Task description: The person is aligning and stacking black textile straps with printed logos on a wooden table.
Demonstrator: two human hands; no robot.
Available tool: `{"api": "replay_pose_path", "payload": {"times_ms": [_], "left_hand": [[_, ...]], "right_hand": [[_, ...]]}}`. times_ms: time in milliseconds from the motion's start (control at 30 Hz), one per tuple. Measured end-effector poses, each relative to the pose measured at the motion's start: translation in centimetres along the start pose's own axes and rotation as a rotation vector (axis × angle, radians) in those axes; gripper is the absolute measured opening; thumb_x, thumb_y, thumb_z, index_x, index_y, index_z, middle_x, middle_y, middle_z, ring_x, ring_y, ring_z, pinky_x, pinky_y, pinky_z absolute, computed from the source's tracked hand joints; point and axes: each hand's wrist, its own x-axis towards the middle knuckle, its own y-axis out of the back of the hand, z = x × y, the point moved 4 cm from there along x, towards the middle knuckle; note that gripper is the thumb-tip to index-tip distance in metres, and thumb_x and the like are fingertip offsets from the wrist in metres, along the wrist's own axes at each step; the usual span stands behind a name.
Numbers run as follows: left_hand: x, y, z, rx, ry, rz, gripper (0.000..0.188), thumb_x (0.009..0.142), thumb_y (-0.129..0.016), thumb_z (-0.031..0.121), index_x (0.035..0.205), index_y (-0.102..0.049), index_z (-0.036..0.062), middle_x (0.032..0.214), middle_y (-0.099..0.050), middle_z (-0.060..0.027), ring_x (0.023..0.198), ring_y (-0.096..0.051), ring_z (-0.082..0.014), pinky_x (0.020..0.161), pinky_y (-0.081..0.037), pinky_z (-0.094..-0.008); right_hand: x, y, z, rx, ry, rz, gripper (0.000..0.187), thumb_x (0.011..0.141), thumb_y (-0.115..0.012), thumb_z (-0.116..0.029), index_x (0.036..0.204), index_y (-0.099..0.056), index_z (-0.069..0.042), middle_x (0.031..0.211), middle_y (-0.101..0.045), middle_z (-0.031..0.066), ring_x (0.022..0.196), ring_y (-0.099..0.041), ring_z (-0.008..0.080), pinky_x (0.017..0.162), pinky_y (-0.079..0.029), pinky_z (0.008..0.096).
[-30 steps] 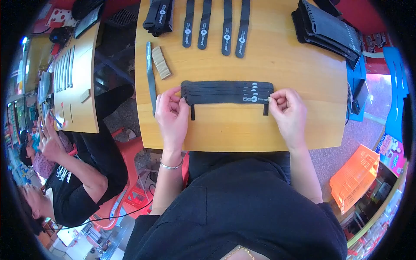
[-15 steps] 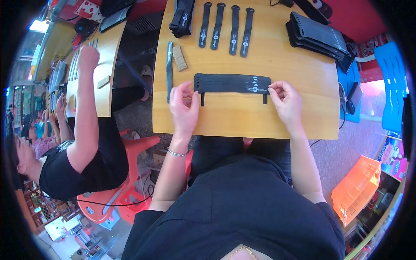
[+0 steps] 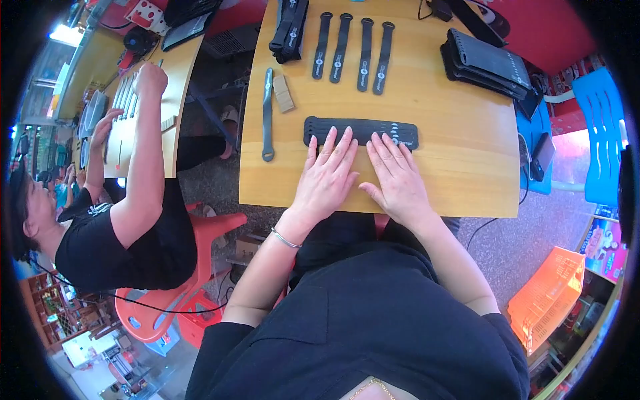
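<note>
A fanned stack of black straps (image 3: pixel 360 127) lies crosswise on the wooden table, overlapping like one wide band, with pale printed marks near its right end. My left hand (image 3: pixel 328 175) rests flat on the lower edge of its left half, fingers stretched out. Flat on its right half lies my right hand (image 3: pixel 396 172), fingers extended and the thumb pointing toward the left hand. Neither hand grips anything. The fingers hide part of the stack's lower edge. A single black strap (image 3: pixel 268 120) lies lengthwise to the left, beside a small tan cardboard stack (image 3: pixel 283 93).
Several separate black straps (image 3: pixel 365 57) lie in a row farther back, near a black strap bundle (image 3: pixel 289 30). Black folded sheets (image 3: pixel 487 63) are piled at the right rear of the table (image 3: pixel 467 180). An orange basket (image 3: pixel 547 300) stands right. A co-worker (image 3: pixel 127 227) sits left.
My hands have gone from pinching near the two ends of the strap stack to lying flat on it, closer together. The two dark tabs below the stack no longer show.
</note>
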Motion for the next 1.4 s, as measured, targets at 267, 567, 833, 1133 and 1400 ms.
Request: {"api": "replay_pose_path", "payload": {"times_ms": [267, 567, 833, 1133, 1400], "left_hand": [[0.1, 0.1, -0.7, -0.054, 0.014, -0.026, 0.061, 0.086, -0.059, 0.034, 0.139, -0.041, 0.0079, 0.149, -0.032, -0.0105, 0.14, -0.025, -0.031, 0.113, -0.015, -0.0512], [2.1, 0.3, 0.9, -0.002, -0.099, 0.01, 0.06, 0.09, -0.051, 0.042, 0.139, -0.041, 0.0093, 0.15, -0.031, -0.0092, 0.139, -0.027, -0.0274, 0.113, -0.015, -0.0491], [2.6, -0.6, 0.9, 0.004, -0.086, -0.061, 0.066, 0.089, -0.051, 0.047, 0.141, -0.038, 0.0096, 0.15, -0.03, -0.0085, 0.14, -0.024, -0.0266, 0.113, -0.013, -0.0497], [2.5, -0.2, 0.9, -0.01, -0.108, -0.122, 0.07, 0.086, -0.053, 0.052, 0.143, -0.036, 0.013, 0.152, -0.024, -0.0133, 0.141, -0.021, -0.0301, 0.113, -0.011, -0.0524], [7.8, 2.3, -1.2, -0.263, 0.032, 0.235, 0.035, 0.081, -0.065, 0.025, 0.11, -0.061, 0.0049, 0.11, -0.062, -0.014, 0.107, -0.056, -0.0317, 0.091, -0.043, -0.0421]], "right_hand": [[-1.0, 1.0, 0.6, -0.16, -0.102, -0.042, 0.067, 0.086, -0.056, -0.046, 0.135, -0.044, -0.002, 0.143, -0.041, 0.0105, 0.134, -0.036, 0.0213, 0.11, -0.02, 0.0519], [-1.5, 1.8, 2.1, -0.134, -0.165, -0.102, 0.07, 0.085, -0.06, -0.039, 0.141, -0.035, -0.004, 0.148, -0.033, 0.0106, 0.139, -0.027, 0.0247, 0.112, -0.015, 0.0526], [-1.8, 1.5, 2.7, -0.131, -0.176, -0.132, 0.073, 0.086, -0.057, -0.044, 0.142, -0.033, -0.004, 0.151, -0.029, 0.0103, 0.141, -0.023, 0.0228, 0.112, -0.013, 0.0542], [-2.7, 1.9, 3.6, -0.144, -0.195, -0.114, 0.077, 0.084, -0.059, -0.045, 0.143, -0.031, -0.003, 0.151, -0.027, 0.0096, 0.14, -0.025, 0.0224, 0.112, -0.014, 0.0537], [-2.5, 2.8, 3.6, -0.093, -0.187, -0.031, 0.071, 0.085, -0.059, -0.043, 0.139, -0.039, -0.002, 0.148, -0.033, 0.0114, 0.139, -0.027, 0.0263, 0.112, -0.016, 0.053]]}}
